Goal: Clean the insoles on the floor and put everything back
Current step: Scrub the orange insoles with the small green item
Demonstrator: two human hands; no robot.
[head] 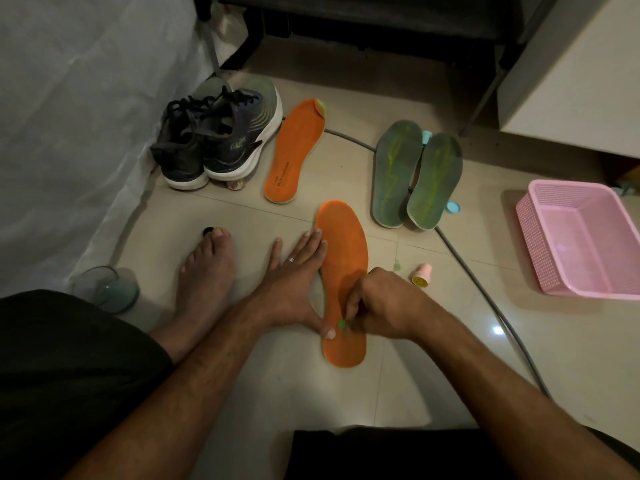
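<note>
Near orange insole (pixel 343 258): laid flat on the tiled floor (pixel 433 358) directly in front of the person, toe end pointing away. It is steadied by the left hand (pixel 294 282), whose fingers are stretched out straight along its left edge and partly on the floor, with the thumb pressed on the heel part. A ring is worn on one finger.

Right hand (pixel 384 306): fingers are curled and pinched around a small green item (pixel 342 324), which is held against the heel part of the insole. What the item is cannot be told.

Second orange insole (pixel 294 150): laid flat farther back, just beside the pair of dark sneakers (pixel 218 136) with white soles.

Pair of green insoles (pixel 415 174): laid side by side to the right, overlapping slightly, well apart from the hands. A small teal cap (pixel 453 206) is seen at their right edge.

Small pink bottle (pixel 422 275): lying on the floor just right of the near insole.

Pink basket (pixel 581 237): set on the floor at far right.

Grey cable (pixel 485 292): run across the floor between the insoles and the basket.

Glass (pixel 107 289): placed at left, near a bare foot (pixel 204 282).
</note>
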